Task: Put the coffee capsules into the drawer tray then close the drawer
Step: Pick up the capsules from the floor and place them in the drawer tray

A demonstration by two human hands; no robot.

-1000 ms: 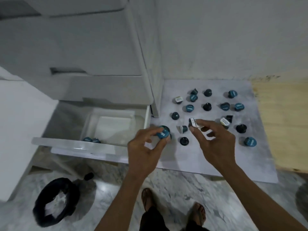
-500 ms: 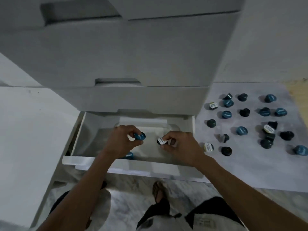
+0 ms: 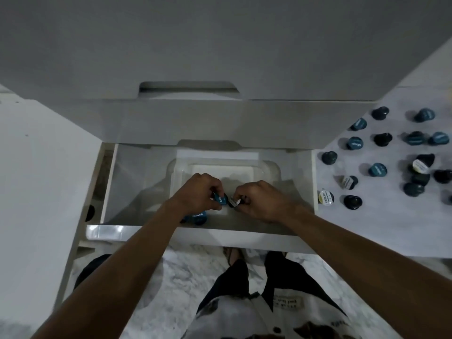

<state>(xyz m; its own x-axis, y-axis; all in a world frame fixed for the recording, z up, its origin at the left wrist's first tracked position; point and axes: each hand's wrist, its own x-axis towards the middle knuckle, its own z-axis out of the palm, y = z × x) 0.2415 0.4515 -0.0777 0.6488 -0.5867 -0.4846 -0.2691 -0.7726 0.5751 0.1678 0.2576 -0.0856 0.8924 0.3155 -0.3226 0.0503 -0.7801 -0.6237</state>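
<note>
We hold both hands over the clear tray (image 3: 269,167) in the open drawer (image 3: 110,187), left hand (image 3: 195,194) fingers pinching a blue capsule (image 3: 220,198), right hand (image 3: 261,199) fingers pinching a white-topped capsule (image 3: 234,202). Dropped carelessly, either could bounce outside the tray. Many capsules (image 3: 378,169) wait on the floor mat.

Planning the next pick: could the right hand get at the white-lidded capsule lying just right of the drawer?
Probably not yet: the right hand is pinching a white-lidded capsule over the clear tray. Once emptied, the capsule beside the drawer lies unobstructed.
</note>
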